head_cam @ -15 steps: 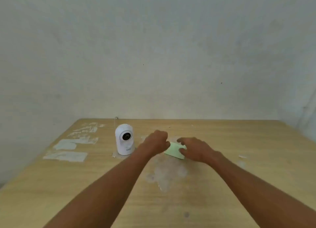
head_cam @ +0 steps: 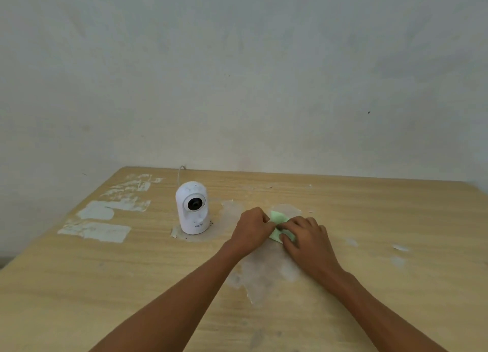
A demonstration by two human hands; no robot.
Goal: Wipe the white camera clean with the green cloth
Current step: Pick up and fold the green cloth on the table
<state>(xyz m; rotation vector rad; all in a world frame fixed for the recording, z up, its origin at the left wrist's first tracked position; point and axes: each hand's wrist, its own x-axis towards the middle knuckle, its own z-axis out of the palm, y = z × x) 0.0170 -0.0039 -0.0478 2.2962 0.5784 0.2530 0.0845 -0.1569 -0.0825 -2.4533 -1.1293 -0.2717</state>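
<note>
Table (head_cam: 369,219): light wood grain, pushed against a pale wall (head_cam: 237,74); worn whitish patches (head_cam: 97,230) and scraps of old tape mark its left side and middle.
Camera (head_cam: 192,207): white, rounded top, standing upright on the left-centre of the table, dark lens turned toward the person; a thin white cable (head_cam: 180,173) rises behind it and goes over the far table edge.
Cloth (head_cam: 277,218): pale green, small, lying on the table to the right of the camera — well apart from it, not touching it.
Left hand (head_cam: 252,228): curled into a loose fist, fingertips pinching the cloth's left edge, knuckles up.
Right hand (head_cam: 306,236): palm down, fingers bent over the cloth's near right part, thumb pressing on it; whether it grips or only pins the cloth down I cannot tell.
Hands together: nearly touching each other over the cloth, which shows only between and just beyond them.
Forearms: both bare, reaching in from the bottom edge — left from lower centre, right from the lower right corner.
</note>
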